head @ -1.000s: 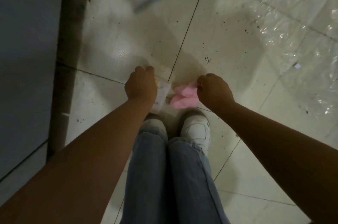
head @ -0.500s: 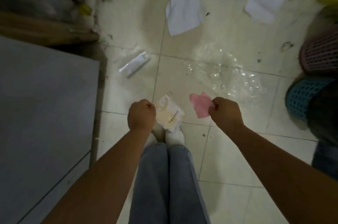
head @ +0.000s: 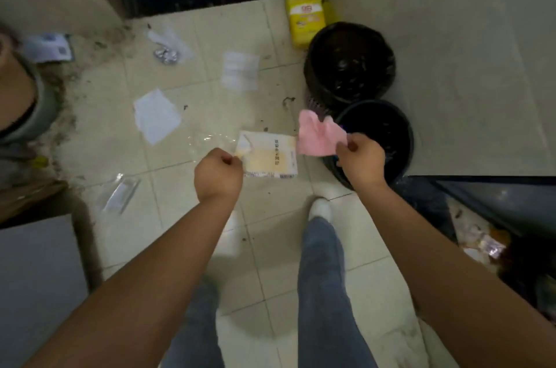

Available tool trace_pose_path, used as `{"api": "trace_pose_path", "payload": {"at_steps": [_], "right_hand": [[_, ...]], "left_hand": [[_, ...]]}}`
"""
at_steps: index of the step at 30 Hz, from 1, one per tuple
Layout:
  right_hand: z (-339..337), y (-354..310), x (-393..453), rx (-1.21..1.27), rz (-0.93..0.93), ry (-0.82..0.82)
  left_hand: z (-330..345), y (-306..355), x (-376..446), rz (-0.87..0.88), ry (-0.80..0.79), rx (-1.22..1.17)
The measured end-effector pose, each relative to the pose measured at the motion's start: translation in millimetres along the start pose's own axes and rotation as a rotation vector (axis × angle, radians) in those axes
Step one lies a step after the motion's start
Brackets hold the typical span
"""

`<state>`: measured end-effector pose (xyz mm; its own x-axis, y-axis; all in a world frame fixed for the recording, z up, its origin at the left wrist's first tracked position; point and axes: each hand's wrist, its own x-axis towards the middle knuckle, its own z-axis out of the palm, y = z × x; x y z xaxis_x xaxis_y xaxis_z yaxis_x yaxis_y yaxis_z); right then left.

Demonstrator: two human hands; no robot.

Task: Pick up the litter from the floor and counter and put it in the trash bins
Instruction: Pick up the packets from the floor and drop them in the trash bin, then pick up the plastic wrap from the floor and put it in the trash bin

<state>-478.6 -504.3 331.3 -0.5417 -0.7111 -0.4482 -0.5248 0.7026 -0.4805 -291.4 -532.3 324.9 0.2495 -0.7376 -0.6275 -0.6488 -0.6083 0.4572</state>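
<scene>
The right hand (head: 359,158) pinched a pink scrap (head: 319,136) beside the nearer black bin (head: 404,127), ready for dropping, while the left hand (head: 218,173) gripped a cream wrapper (head: 270,157) by its corner.

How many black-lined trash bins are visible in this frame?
2, both right of the hands: a far bin beside the yellow jug, and a near bin behind the right hand. Others may be out of view.

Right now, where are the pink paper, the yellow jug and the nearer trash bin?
pink paper (head: 319,136): head view, middle of the sheet.
yellow jug (head: 304,21): head view, front label.
nearer trash bin (head: 404,127): head view, right rim.
</scene>
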Motion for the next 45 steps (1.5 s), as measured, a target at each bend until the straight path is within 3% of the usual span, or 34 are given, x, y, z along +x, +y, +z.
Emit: {"api": "trace_pose_path", "payload": {"at_steps": [5, 12, 16, 20, 23, 26, 31, 37, 45], "right_hand": [[-74.7, 91.0, 53.8, -0.128, 0.167, -0.173], [-96.4, 148.3, 132.4, -0.135, 0.281, -0.167], [-87.8, 166.3, 148.2, -0.184, 0.212, -0.282], [-80.9, 172.2, 146.8, -0.526, 0.029, -0.38], [-77.9, 160.7, 136.8, -0.675, -0.053, -0.366], [-71.3, 137.6, 122.9, -0.683, -0.14, -0.347], [-31.0, 75.7, 90.6, -0.645, -0.304, -0.332], [69.7, -8.9, 37.3, -0.761, -0.415, -0.435], [242.5, -95.0, -38.4, -0.707, -0.231, -0.507]], "left_hand": [[87.4, 87.0, -31.7, -0.042, -0.048, 0.092], [184.0, 153.8, -20.4, 0.085, -0.095, 0.384], [236.2, 153.3, -7.2, 0.255, -0.317, 0.488], [257.0, 139.5, -3.4, 0.513, -0.445, 0.845], [237.8, 131.7, -7.7, 0.623, -0.386, 1.012], [196.2, 116.1, -4.1, 0.615, -0.316, 1.071], [103.1, 56.0, 12.4, 0.463, -0.226, 1.032], [-14.4, -69.6, 55.5, 0.198, -0.156, 1.087], [-134.9, -223.5, 139.2, 0.101, -0.244, 0.992]]}}
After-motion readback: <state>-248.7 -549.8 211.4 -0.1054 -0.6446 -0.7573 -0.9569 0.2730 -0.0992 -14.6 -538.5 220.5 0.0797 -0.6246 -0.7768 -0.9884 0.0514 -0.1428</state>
